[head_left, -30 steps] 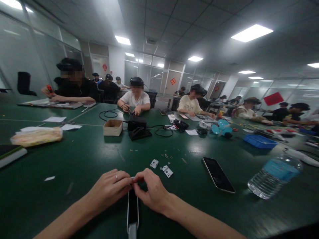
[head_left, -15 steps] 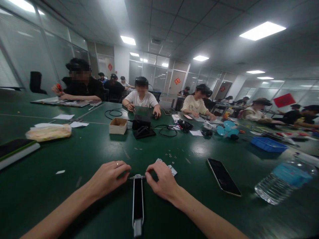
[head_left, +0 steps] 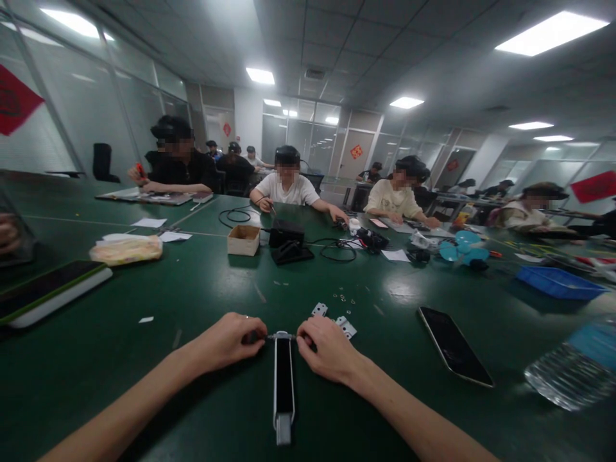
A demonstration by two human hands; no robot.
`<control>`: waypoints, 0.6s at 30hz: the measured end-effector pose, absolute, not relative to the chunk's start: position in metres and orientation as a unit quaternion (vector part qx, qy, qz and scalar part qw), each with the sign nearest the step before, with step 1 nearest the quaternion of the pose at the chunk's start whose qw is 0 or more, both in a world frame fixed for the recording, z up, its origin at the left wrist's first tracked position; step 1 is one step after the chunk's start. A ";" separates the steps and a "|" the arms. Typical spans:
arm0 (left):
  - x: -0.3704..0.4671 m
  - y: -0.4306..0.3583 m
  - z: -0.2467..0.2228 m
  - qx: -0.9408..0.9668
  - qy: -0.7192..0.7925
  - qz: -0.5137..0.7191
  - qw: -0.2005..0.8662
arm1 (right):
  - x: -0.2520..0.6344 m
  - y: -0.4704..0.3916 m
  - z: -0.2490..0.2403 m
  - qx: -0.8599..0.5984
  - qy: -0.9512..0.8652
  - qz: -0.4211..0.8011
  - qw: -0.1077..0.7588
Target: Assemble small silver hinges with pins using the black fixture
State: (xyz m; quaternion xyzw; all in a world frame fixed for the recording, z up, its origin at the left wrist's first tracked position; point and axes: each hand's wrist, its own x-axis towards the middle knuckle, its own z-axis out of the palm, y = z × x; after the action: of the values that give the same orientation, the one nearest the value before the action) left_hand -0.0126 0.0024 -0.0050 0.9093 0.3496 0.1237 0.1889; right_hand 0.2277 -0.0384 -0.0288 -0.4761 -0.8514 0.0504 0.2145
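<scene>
A long, narrow black-and-white frame (head_left: 283, 385) lies on the table in front of me, with a silver block (head_left: 283, 428) at its near end. Across its far end runs a thin metal rod (head_left: 273, 336) that sticks out on both sides. My left hand (head_left: 235, 340) pinches the rod's left end between thumb and fingertips. On the other side my right hand (head_left: 330, 350) has its fingers closed at the right end, which they mostly hide. Just beyond my right hand lie light metal plates with holes (head_left: 345, 326), partly covered by it, and several small nuts or rings (head_left: 342, 297).
A phone (head_left: 455, 346) and a water bottle (head_left: 572, 366) lie to the right, a blue tray (head_left: 561, 282) behind them. Farther back are a small box (head_left: 243, 240), a black stand (head_left: 291, 250) and cables. A soft packet (head_left: 128, 249) is at left. Co-workers sit across the table.
My view has turned left, so everything sits farther right in it. My right-hand fingers have closed in at the rod's end. A co-worker's hand opposite has reached outward to the right.
</scene>
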 end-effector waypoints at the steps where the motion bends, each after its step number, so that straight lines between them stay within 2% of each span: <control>1: -0.013 0.002 -0.005 0.908 0.350 0.125 0.194 | 0.228 -0.038 -0.029 -0.476 -0.851 0.053 0.214; 18: -0.004 -0.002 -0.008 0.879 0.370 0.157 0.257 | 0.226 -0.038 -0.027 -0.460 -0.853 0.066 0.237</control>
State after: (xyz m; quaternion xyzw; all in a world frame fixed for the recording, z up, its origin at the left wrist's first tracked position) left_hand -0.0036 -0.0022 -0.0084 0.8791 0.3695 0.1570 0.2571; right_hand 0.2263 -0.0381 -0.0272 -0.4602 -0.8530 0.0663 0.2369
